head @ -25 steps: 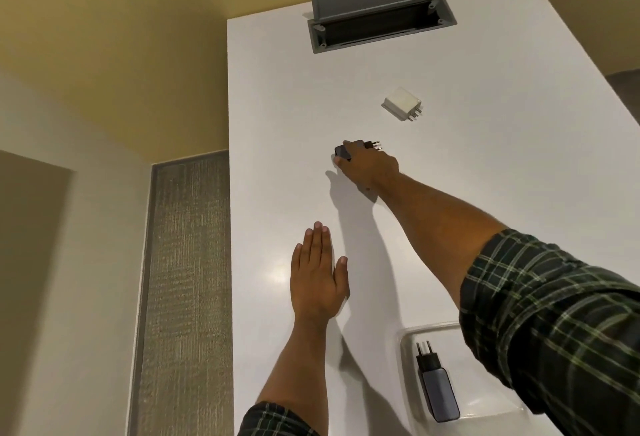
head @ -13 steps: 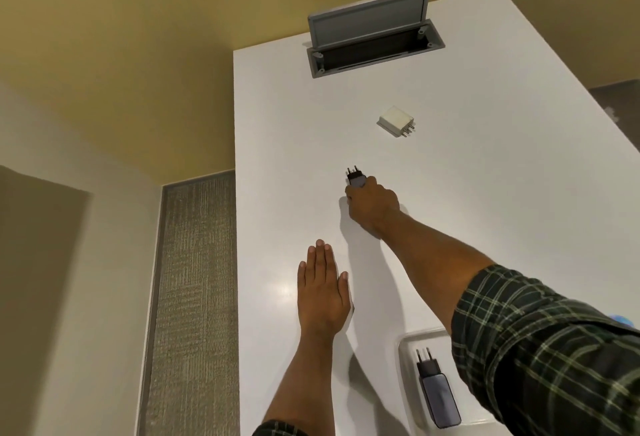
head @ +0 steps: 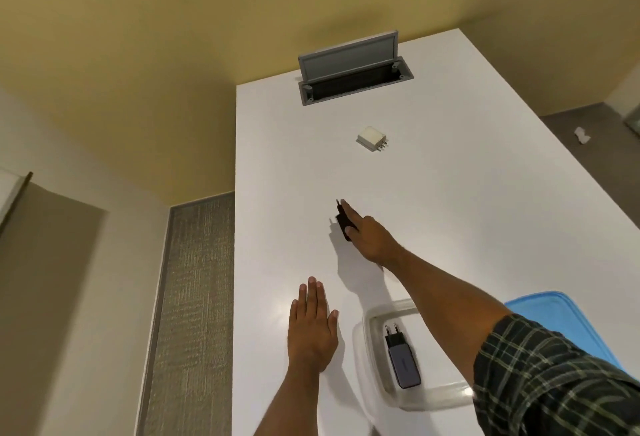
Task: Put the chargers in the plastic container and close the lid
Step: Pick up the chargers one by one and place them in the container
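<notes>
My right hand [head: 369, 236] holds a small black charger [head: 343, 222] above the middle of the white table [head: 467, 214], prongs pointing away from me. A white charger [head: 371, 137] lies farther back on the table. Near me stands the clear plastic container [head: 375, 383], with a grey-and-black charger [head: 401, 356] lying inside it. A blue lid [head: 561, 321] rests just right of the container, partly hidden by my right arm. My left hand [head: 313, 328] lies flat on the table, left of the container, fingers together and holding nothing.
A grey cable hatch [head: 353, 79] stands open at the far end of the table. The table's left edge runs past my left hand, with a grey carpet strip [head: 197, 297] below. A crumpled white scrap [head: 581, 134] lies on the floor at right.
My right hand has lifted the black charger and drawn it back toward me, turning its prongs away. The view has tilted down, showing more of the container and the blue lid. My left hand stays flat.
</notes>
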The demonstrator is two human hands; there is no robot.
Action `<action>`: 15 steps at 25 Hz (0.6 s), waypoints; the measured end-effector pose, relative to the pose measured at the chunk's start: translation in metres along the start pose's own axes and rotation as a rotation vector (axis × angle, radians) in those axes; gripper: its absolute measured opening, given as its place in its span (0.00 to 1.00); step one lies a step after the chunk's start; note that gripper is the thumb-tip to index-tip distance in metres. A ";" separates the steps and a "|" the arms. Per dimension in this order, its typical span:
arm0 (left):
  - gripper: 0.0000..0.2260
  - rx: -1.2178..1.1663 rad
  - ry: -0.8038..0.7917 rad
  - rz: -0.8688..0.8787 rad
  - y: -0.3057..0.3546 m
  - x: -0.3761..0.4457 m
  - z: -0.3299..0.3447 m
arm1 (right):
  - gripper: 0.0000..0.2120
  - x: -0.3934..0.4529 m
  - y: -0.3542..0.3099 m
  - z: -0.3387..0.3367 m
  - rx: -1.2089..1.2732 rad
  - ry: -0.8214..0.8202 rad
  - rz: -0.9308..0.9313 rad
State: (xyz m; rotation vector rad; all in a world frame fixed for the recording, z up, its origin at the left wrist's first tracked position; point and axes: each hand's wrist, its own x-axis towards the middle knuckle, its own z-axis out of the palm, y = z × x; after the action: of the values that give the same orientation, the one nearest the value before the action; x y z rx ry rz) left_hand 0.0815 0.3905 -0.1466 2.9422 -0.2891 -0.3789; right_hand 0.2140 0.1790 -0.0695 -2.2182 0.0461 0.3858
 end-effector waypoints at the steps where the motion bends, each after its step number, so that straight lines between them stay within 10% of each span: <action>1: 0.30 0.002 -0.007 0.001 0.001 -0.007 0.000 | 0.30 -0.012 -0.003 -0.003 0.094 0.012 0.005; 9: 0.33 0.022 -0.180 0.011 0.004 -0.063 0.009 | 0.18 -0.115 0.000 -0.036 0.427 0.175 0.035; 15: 0.28 0.040 -0.337 0.030 0.003 -0.083 0.002 | 0.18 -0.188 0.021 -0.060 0.136 0.140 -0.018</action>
State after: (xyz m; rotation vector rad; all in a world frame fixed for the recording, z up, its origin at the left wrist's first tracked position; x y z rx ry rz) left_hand 0.0019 0.4044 -0.1283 2.8964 -0.3847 -0.8761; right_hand 0.0477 0.1008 0.0046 -2.1063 0.1245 0.2105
